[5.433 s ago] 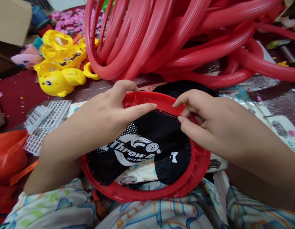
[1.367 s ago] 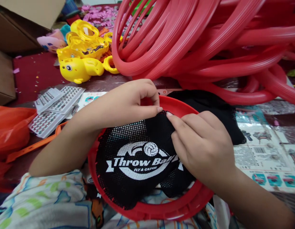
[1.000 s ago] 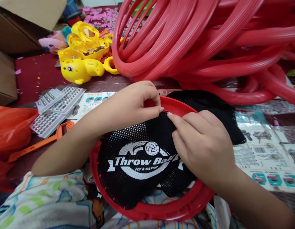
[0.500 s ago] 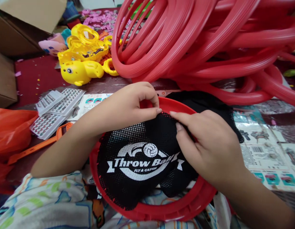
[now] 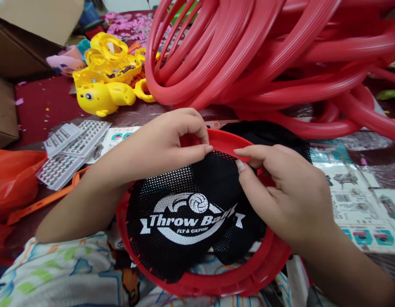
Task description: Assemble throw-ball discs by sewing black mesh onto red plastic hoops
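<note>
A red plastic ring [image 5: 204, 285] rests over my lap. Black mesh netting [image 5: 172, 260] with white "Throw Ball, Fly & Catch" print stretches over much of it, leaving a gap at the lower right. My left hand [image 5: 181, 134] bends over the ring's far edge, thumb and forefinger pinched on the net's border. To its right, my right hand [image 5: 280, 192] has its thumb and forefinger closed at that same border, beside the rim. Small red pegs show through the net's edge between the two hands.
Red hoops [image 5: 264, 64] are piled behind the ring. Yellow toy parts [image 5: 104, 98], trays of small parts [image 5: 85, 136], an orange strip [image 5: 47, 202] and a red bag [image 5: 15, 183] lie to the left. Black fabric [image 5: 268, 130] and printed card sheets [image 5: 354, 200] are on the right.
My right fingertips have shifted slightly right along the rim, widening the gap to my left hand. My left hand keeps its pinch on the net's border. The view has shifted slightly.
</note>
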A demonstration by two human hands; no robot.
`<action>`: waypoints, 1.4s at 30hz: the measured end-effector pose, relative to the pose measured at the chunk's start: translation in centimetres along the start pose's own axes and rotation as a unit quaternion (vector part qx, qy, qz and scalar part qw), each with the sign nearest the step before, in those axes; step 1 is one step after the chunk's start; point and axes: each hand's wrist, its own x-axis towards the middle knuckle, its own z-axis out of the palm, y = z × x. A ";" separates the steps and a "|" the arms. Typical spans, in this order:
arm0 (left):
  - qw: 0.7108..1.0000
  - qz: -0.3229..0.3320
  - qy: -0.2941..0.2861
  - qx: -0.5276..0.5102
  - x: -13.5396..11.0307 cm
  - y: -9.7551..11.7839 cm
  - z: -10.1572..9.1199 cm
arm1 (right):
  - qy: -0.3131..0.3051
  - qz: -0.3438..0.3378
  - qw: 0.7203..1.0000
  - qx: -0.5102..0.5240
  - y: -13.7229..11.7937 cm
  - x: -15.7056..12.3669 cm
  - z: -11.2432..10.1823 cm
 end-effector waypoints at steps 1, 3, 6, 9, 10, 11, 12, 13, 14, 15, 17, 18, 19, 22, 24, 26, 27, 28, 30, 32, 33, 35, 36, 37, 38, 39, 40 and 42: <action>1.000 0.006 0.000 0.006 -0.1 0.0 0.0 | -0.001 0.006 1.000 0.001 0.0 0.0 0.0; 0.999 0.030 -0.013 0.020 -0.3 0.1 -0.2 | 0.002 0.013 1.000 0.003 0.0 -0.1 0.1; 0.992 0.083 -0.076 0.051 -0.7 0.1 -0.7 | 0.003 0.025 1.000 0.012 0.1 -0.2 0.1; 0.981 0.131 -0.118 0.078 -1.1 0.0 -1.4 | -0.002 0.042 0.999 0.017 0.1 -0.2 0.0; 0.979 0.142 -0.120 0.084 -1.2 0.0 -1.5 | -0.003 0.047 0.999 0.016 0.1 -0.2 0.0; 0.977 0.149 -0.123 0.090 -1.2 0.0 -1.5 | -0.004 0.055 0.998 0.014 0.1 -0.2 0.0; 0.976 0.154 -0.126 0.095 -1.2 -0.1 -1.6 | -0.005 0.062 0.998 0.014 0.1 -0.2 0.0; 0.974 0.158 -0.126 0.099 -1.2 0.0 -1.5 | -0.005 0.068 0.998 0.015 0.1 -0.2 0.0; 0.973 0.159 -0.128 0.106 -1.2 0.0 -1.4 | -0.005 0.073 0.997 0.017 0.1 -0.2 0.0; 0.972 0.159 -0.129 0.114 -1.1 0.0 -1.4 | -0.007 0.078 0.997 0.019 0.1 -0.2 0.0; 0.970 0.164 -0.129 0.127 -1.0 0.1 -1.2 | -0.008 0.077 0.997 0.023 0.1 -0.2 0.1; 0.969 0.165 -0.129 0.133 -1.0 0.1 -1.1 | -0.009 0.076 0.997 0.024 0.1 -0.1 0.1; 0.968 0.166 -0.127 0.139 -1.0 0.2 -1.0 | -0.009 0.076 0.997 0.024 0.1 -0.1 0.1; 0.969 0.160 -0.116 0.149 -1.1 0.2 -0.7 | -0.016 0.084 0.996 0.030 0.2 -0.1 0.0; 0.970 0.154 -0.109 0.155 -1.2 0.2 -0.4 | -0.025 0.088 0.995 0.035 0.2 -0.1 -0.1; 0.969 0.153 -0.104 0.164 -1.2 0.1 -0.2 | -0.037 0.090 0.994 0.040 0.2 -0.1 -0.2; 0.968 0.154 -0.103 0.170 -1.2 0.0 -0.1 | -0.043 0.090 0.994 0.041 0.3 -0.1 -0.2; 0.966 0.156 -0.103 0.176 -1.2 0.0 0.0 | -0.049 0.091 0.994 0.040 0.3 0.0 -0.2; 0.963 0.163 -0.106 0.188 -1.1 -0.2 0.1 | -0.061 0.093 0.993 0.034 0.4 0.0 -0.3; 0.959 0.172 -0.110 0.197 -1.0 -0.2 0.1 | -0.068 0.091 0.993 0.025 0.5 0.0 -0.4; 0.958 0.170 -0.113 0.202 -1.0 -0.1 0.1 | -0.072 0.088 0.993 0.021 0.5 0.0 -0.5; 0.956 0.162 -0.121 0.211 -1.0 0.2 0.1 | -0.080 0.081 0.993 0.016 0.5 0.0 -0.6; 0.956 0.155 -0.126 0.216 -1.0 0.3 0.1 | -0.084 0.078 0.993 0.011 0.6 0.0 -0.5; 0.956 0.149 -0.129 0.219 -1.0 0.4 0.0 | -0.090 0.073 0.993 0.003 0.6 -0.1 -0.4; 0.955 0.146 -0.133 0.221 -1.0 0.5 0.0 | -0.093 0.066 0.993 -0.011 0.6 -0.1 -0.3; 0.955 0.148 -0.131 0.220 -1.1 0.5 0.0 | -0.094 0.057 0.993 -0.031 0.6 -0.1 -0.1; 0.955 0.150 -0.130 0.219 -1.1 0.4 0.0 | -0.090 0.046 0.994 -0.052 0.6 -0.2 0.0; 0.956 0.153 -0.125 0.216 -1.1 0.2 -0.2 | -0.069 0.016 0.995 -0.076 0.3 -0.4 -0.1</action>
